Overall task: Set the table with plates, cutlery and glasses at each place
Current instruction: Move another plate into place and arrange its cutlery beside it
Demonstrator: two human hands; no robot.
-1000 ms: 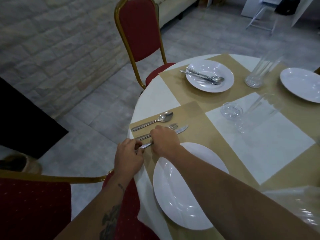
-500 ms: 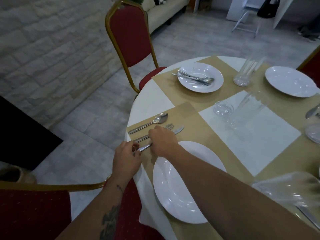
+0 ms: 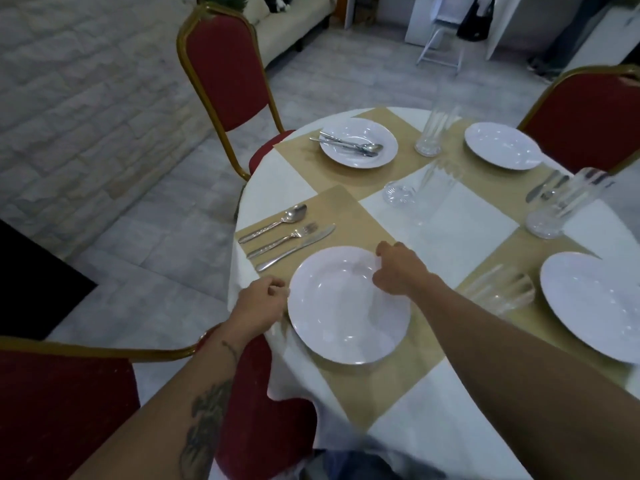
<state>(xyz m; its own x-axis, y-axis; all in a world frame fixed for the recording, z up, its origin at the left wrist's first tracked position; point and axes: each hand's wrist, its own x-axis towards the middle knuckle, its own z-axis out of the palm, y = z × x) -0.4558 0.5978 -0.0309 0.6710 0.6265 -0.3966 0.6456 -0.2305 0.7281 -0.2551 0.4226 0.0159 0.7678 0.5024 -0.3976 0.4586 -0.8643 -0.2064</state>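
A white plate (image 3: 332, 317) lies on the tan placemat at the near place. My left hand (image 3: 261, 304) pinches its left rim and my right hand (image 3: 398, 270) grips its far right rim. Left of the plate lie a spoon (image 3: 277, 221), a fork (image 3: 284, 239) and a knife (image 3: 298, 247), side by side. A second plate (image 3: 360, 157) at the far place carries cutlery (image 3: 349, 145). Two more plates (image 3: 502, 145) (image 3: 595, 306) sit at the right. Clear glasses (image 3: 433, 133) (image 3: 561, 206) stand upright; others (image 3: 422, 190) (image 3: 498, 292) lie on their sides.
The round table (image 3: 277, 188) has a white cloth with tan mats. Red chairs with gold frames stand at the far left (image 3: 225, 64), far right (image 3: 588, 116) and near left (image 3: 62, 403). More cutlery (image 3: 545, 185) lies by the right glass. A person's legs (image 3: 561, 39) are in the background.
Both hands left the knife beside the fork and moved to the near plate's rim. The camera view shifted, showing more of the table's right side.
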